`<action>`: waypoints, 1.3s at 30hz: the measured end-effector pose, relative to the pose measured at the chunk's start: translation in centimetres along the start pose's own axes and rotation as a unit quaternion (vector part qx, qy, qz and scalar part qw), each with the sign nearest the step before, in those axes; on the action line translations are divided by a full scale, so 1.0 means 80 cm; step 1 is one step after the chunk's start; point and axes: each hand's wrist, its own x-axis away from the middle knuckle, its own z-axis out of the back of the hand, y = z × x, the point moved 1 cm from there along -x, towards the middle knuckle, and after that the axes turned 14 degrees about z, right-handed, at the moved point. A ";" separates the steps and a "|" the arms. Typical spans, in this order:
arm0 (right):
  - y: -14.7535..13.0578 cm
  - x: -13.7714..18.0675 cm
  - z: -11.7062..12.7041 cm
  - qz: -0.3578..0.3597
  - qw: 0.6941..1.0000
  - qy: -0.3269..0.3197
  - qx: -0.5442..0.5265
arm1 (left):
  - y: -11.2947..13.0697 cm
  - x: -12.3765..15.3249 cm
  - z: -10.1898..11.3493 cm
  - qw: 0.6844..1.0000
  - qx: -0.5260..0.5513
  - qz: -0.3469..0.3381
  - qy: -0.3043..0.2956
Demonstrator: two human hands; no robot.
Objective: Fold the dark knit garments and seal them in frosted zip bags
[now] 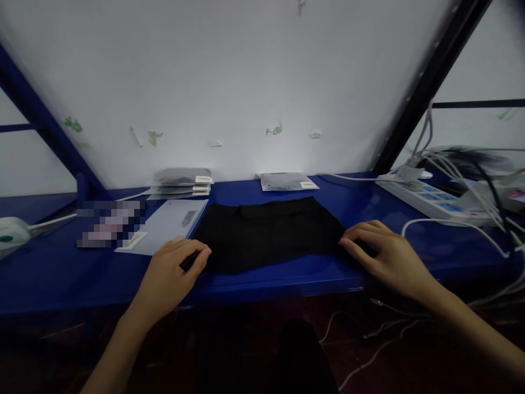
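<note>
Cloth, plain black, is lying flat in the head view near the front edge of the blue worktop, its long sides running roughly along that edge. The left hand is reaching over the worktop's front edge, thumb and index fingertip pressing together and pinching the cloth at its left side; how much fabric is lying between these tips I cannot tell. The right hand is pinching the cloth's near right corner between thumb and fingertips, with a gap showing behind the tips. Beside the cloth's left side, a white envelope with a barcode is lying. Toward the worktop's back edge, a stack of grey packets is sitting on the left, and a single packet is lying behind the cloth. Toward the worktop's right end, a white power strip is resting.
</note>
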 end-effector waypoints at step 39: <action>0.042 -0.202 -0.035 0.027 0.985 -0.026 0.167 | 0.100 -0.174 -0.054 0.967 -0.235 -0.095 0.010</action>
